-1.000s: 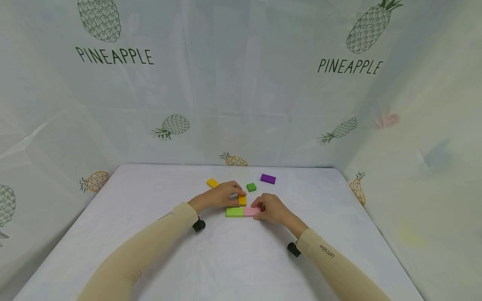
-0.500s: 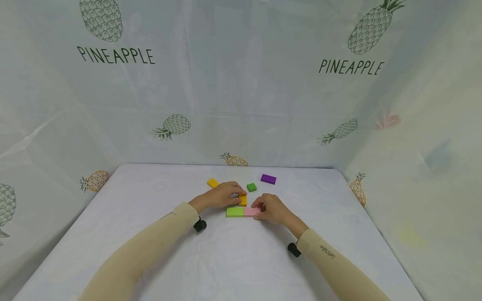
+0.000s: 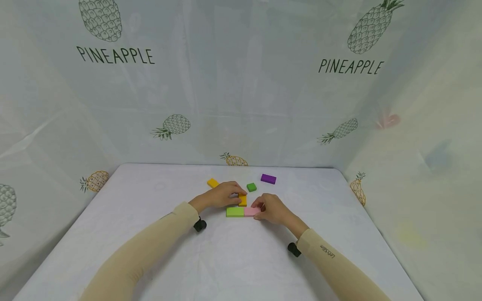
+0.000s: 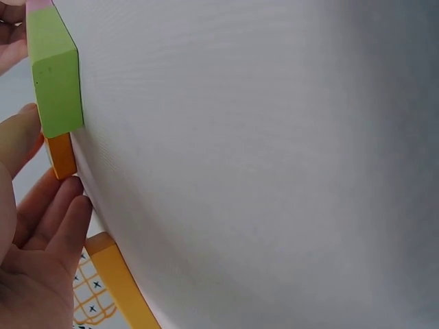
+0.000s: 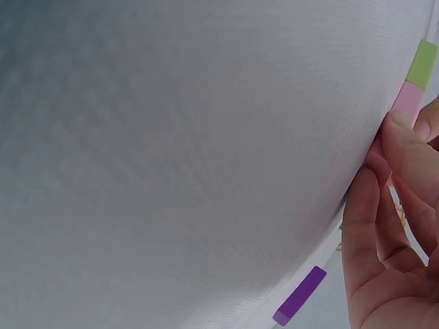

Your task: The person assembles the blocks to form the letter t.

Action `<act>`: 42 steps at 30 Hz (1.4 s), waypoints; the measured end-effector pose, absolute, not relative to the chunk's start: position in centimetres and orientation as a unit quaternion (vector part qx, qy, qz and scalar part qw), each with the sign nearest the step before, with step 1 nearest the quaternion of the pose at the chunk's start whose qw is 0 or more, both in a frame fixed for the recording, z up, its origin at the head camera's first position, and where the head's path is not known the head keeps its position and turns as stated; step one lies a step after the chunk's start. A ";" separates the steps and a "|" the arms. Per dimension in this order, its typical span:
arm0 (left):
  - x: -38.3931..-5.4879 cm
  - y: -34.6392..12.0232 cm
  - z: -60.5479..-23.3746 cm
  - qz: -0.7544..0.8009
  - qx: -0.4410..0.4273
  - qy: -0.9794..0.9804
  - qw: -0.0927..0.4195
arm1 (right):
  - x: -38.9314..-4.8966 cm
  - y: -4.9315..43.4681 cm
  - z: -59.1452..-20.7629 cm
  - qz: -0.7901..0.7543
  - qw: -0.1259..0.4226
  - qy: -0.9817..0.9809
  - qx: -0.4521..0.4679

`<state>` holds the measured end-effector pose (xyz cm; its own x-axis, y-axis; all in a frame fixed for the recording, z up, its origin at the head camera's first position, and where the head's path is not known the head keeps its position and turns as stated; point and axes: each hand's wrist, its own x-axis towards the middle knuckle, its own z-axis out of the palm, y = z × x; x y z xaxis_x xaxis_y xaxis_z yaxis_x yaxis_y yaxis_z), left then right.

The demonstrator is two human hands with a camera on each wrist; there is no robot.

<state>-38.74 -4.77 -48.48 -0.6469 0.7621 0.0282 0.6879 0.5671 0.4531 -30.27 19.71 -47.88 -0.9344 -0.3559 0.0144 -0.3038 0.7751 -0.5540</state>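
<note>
In the head view my left hand (image 3: 222, 195) pinches an orange block (image 3: 242, 201) between thumb and fingers. That block stands lengthwise just behind a light green block (image 3: 235, 212). A pink block (image 3: 250, 212) lies end to end with the light green one, forming a straight row. My right hand (image 3: 274, 208) grips the pink block's right end, thumb in front and fingers behind. The left wrist view shows the left fingertips at the end of the orange block (image 4: 62, 156), beyond the light green block (image 4: 57, 86). From the right wrist, part of the pink block (image 5: 407, 103) is hidden by fingers.
A second yellow-orange block (image 3: 212, 182) lies behind the left hand, partly covered by it. A small green block (image 3: 251, 187) sits behind the orange one, and a purple block (image 3: 268, 179) lies farther back to the right. The white table (image 3: 226, 259) ends at a pineapple-print curtain (image 3: 241, 83).
</note>
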 end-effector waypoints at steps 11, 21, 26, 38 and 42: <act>-38.6 -5.0 -48.6 0.228 0.424 0.872 0.088 | -30.3 19.7 -47.8 -0.287 0.048 0.941 -0.174; -38.7 -5.0 -48.8 0.229 0.429 0.869 0.087 | -30.2 19.6 -47.7 -0.288 0.048 0.940 -0.174; -38.4 -5.0 -48.7 0.233 0.430 0.868 0.086 | -30.1 19.6 -47.5 -0.289 0.048 0.941 -0.172; -38.3 -4.9 -48.7 0.234 0.426 0.870 0.080 | -30.1 19.6 -47.5 -0.289 0.047 0.940 -0.177; -38.2 -5.0 -48.7 0.235 0.429 0.869 0.079 | -30.0 19.5 -47.4 -0.290 0.049 0.940 -0.173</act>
